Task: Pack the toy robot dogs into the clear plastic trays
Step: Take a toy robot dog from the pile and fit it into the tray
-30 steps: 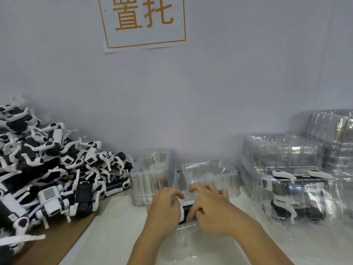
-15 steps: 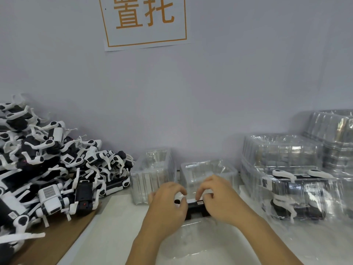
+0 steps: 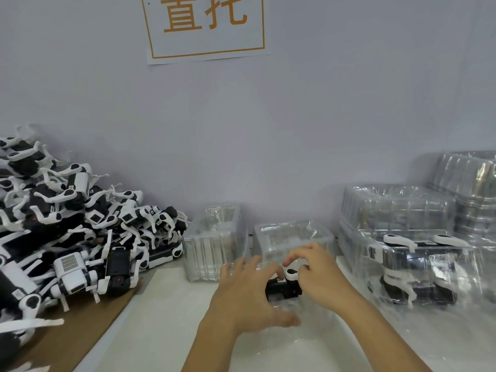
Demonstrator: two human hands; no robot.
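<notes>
A black and white toy robot dog [image 3: 281,288] sits low between my hands, over a clear plastic tray [image 3: 311,342] that lies on the white table. My left hand [image 3: 247,294] is spread over the dog's left end, fingers fanned out and thumb stretched down toward the tray. My right hand [image 3: 319,277] pinches the dog's white leg joint at its right end. Much of the dog's body is hidden by my hands. A big pile of loose robot dogs [image 3: 80,224] fills the left side.
Two empty clear trays [image 3: 214,242] [image 3: 292,234] stand just behind my hands by the wall. On the right is a packed tray with a dog inside [image 3: 418,267], with stacks of empty trays [image 3: 397,210] behind it. Brown cardboard [image 3: 80,334] lies under the pile.
Both hands have carried the dog slightly right and down toward the tray. My left hand has loosened from a curled grip to spread fingers, while the right still holds the dog.
</notes>
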